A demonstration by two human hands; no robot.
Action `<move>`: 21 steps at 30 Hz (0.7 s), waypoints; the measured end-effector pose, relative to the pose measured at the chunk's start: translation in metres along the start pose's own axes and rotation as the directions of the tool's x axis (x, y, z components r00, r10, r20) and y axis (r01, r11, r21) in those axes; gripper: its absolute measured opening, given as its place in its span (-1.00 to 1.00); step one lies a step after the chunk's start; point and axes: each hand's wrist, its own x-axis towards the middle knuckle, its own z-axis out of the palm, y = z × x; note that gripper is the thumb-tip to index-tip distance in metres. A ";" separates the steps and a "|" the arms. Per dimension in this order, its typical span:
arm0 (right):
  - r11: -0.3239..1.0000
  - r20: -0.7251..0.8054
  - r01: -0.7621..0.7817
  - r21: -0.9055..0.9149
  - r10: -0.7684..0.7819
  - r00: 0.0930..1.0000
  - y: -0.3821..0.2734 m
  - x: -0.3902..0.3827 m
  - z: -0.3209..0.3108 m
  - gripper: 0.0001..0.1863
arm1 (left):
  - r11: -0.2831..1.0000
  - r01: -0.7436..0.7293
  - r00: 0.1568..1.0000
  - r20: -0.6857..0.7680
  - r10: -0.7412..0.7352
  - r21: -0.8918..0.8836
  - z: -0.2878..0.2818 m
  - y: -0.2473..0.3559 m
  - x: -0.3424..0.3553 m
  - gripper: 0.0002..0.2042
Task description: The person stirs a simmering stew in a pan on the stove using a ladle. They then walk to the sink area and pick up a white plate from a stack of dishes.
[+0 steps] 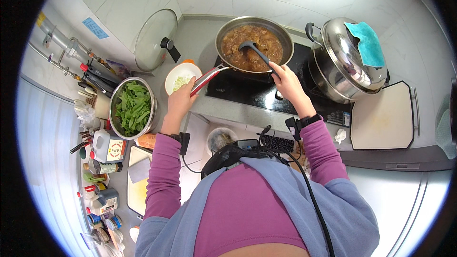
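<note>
Frying pan (253,43) full of brown, saucy stew is sitting on the black cooktop (257,88), toward the back of the counter. The left hand (182,96) is closing around the pan's red and silver handle (207,78), fingers wrapped over its outer end, steadying the pan. The right hand (285,80) is gripping the dark ladle (254,51) by its handle, fist shut tight around it, while the ladle's bowl is dipping into the stew near the pan's middle.

Just beside the left hand, a small white bowl (182,77) is holding what is probably chopped pale green vegetable, though the view is too small to be sure. Left of that, a steel bowl (133,107) is brimming with leafy greens. A glass lid (155,39) is leaning against the wall tiles behind both bowls. To the right of the pan, a large steel pot (345,62) is resting with its lid on, and a teal cloth (366,43) is lying on top of that lid. A white cutting board (383,119) is lying just in front of the pot. Bottles and jars (104,181) are crowding the far left edge of the counter.
</note>
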 end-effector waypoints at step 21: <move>0.972 -0.007 -0.106 -0.210 0.107 0.994 0.021 -0.017 -0.028 -0.58 | 1.000 -0.005 1.000 -0.004 0.005 0.013 0.001 -0.001 0.000 -0.35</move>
